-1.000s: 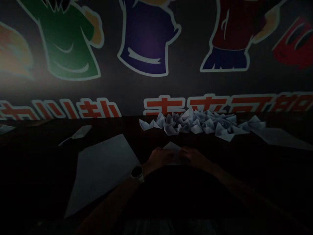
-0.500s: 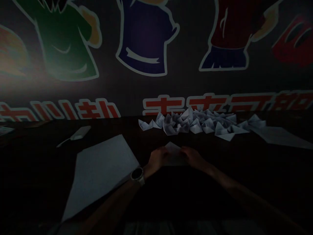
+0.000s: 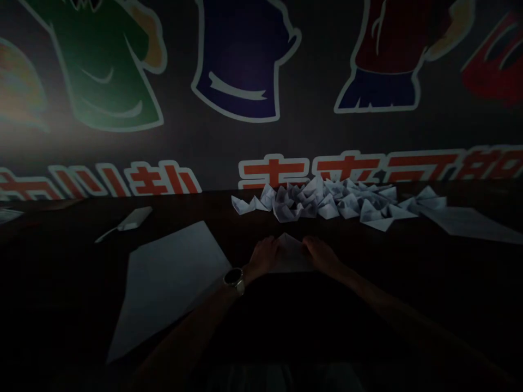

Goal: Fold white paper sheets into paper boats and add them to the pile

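Two hands: left hand point(image 3: 263, 257) and right hand point(image 3: 321, 255) were laid against a folded white paper point(image 3: 291, 255) — whether the fingers point(image 3: 272, 245) gripped it could not be told.
Paper position: kept on a dark tabletop point(image 3: 81, 256), just below a heap of white paper boats point(image 3: 327, 204).

ahead: paper boats point(image 3: 327, 204) | left: paper sheet point(image 3: 171, 283) | passable: gap between them

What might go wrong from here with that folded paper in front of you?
The light is dim, so creases in the folded paper between the left hand and right hand may be hard to line up. The watch on the left wrist sits beside the loose sheet and might snag or shift it. The heap of paper boats lies along the far edge of the table, so a careless reach might push some off.
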The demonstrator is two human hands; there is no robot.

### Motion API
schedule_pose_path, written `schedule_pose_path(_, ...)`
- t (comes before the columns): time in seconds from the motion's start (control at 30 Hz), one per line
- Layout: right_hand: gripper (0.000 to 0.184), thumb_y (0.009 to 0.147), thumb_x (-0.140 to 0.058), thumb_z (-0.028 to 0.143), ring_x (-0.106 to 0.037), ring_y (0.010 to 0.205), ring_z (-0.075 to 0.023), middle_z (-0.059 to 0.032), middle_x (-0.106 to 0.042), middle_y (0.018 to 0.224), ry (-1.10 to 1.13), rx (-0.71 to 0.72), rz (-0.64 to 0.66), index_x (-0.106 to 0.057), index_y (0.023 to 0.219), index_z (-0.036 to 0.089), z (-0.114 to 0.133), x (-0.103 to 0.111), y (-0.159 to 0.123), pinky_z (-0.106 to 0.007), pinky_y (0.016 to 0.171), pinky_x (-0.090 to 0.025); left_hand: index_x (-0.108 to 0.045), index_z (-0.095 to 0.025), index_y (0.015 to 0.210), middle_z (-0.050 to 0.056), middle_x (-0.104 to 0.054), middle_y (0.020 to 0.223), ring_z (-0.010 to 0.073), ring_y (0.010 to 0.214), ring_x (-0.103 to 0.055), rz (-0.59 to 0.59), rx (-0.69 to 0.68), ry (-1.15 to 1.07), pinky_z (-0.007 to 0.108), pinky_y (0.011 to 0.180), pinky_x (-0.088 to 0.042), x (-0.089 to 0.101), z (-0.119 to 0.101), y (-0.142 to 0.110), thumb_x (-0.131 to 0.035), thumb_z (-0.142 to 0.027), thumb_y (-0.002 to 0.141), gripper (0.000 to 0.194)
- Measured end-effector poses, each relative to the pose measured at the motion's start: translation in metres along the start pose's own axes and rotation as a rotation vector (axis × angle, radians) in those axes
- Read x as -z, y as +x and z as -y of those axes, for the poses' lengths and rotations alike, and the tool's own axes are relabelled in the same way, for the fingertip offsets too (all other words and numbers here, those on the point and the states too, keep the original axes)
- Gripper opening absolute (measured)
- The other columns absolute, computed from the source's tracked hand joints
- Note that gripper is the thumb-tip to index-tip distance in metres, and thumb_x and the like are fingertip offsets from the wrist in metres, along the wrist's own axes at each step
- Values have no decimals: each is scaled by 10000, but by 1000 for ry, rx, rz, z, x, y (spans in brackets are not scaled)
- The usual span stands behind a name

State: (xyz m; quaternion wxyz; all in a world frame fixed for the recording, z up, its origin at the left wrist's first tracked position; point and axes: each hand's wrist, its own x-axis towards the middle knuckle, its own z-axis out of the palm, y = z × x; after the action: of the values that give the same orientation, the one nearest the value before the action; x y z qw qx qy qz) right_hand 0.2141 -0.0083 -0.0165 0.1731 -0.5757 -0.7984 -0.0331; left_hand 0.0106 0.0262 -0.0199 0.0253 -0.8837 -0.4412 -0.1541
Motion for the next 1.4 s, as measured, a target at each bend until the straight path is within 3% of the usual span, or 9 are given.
schedule_pose_path(0.27,132,856,-391,171,-514,896,-226,-109,-580,955,-130,-59,-7,-516,895,162,-18,2,-11,-332,752,-353,-510,-177,1067,92,-535,1110,261,1047,-469,-4,23,-10,460,902,-344,8,-4,5,-393,-363,887,284)
schedule_pose_path(0.33,135,846,-394,151,-511,895,-231,-112,-577,952,-141,-70,11,-514,908,157,-22,2,-13,-331,739,-350,-506,-180,1123,93,-520,1173,268,1099,-450,15,-71,-27,471,938,-323,11,-8,6,-377,-245,889,275)
schedule_pose_path(0.43,160,845,-376,118,-505,913,-235,-124,-572,970,-166,-65,15,-510,929,147,-23,1,-15,-329,740,-348,-477,-179,1209,55,-494,1268,219,1182,-419,92,-305,-95,377,1019,-290,14,-17,2,-317,-125,886,365)
schedule_pose_path(0.5,166,857,-360,122,-507,906,-231,-127,-569,980,-179,-60,5,-507,931,145,-22,1,-15,-328,745,-348,-416,-186,1278,34,-433,1346,182,1245,-363,106,-458,-151,308,1060,-252,16,-25,-5,-318,-188,907,384)
schedule_pose_path(0.57,161,868,-354,147,-513,880,-228,-122,-572,970,-187,-62,-6,-506,923,148,-21,0,-14,-328,740,-351,-341,-164,1332,69,-362,1400,194,1290,-304,90,-523,-195,326,1083,-221,18,-33,-14,-335,-319,911,448)
schedule_pose_path(0.77,120,868,-394,207,-519,865,-225,-102,-576,918,-179,-68,-29,-504,878,158,-23,0,-14,-326,734,-356,-243,-169,1382,110,-298,1429,225,1313,-270,153,-414,-250,383,1069,-259,30,-36,-33,-335,-487,881,600)
schedule_pose_path(0.97,130,870,-384,219,-517,848,-213,-95,-580,923,-151,-59,-52,-505,871,171,-24,0,-15,-327,743,-351,-135,-205,1413,90,-175,1472,226,1341,-188,236,-304,-237,406,1077,-233,49,3,-66,-329,-506,882,640)
schedule_pose_path(1.13,116,853,-397,190,-515,857,-211,-79,-582,901,-90,-63,-72,-510,869,171,-26,0,-17,-321,745,-347,-146,-210,1410,78,-181,1471,210,1342,-188,233,-215,-160,384,1074,-240,65,23,-95,-308,-507,887,623)
schedule_pose_path(1.4,228,789,-399,66,-511,879,-226,-96,-579,953,-185,-131,-63,-530,945,166,-43,9,-33,-339,761,-363,-132,-213,1413,86,-184,1466,224,1340,-188,198,-241,-119,405,1082,-213,66,25,-99,-329,-518,877,647)
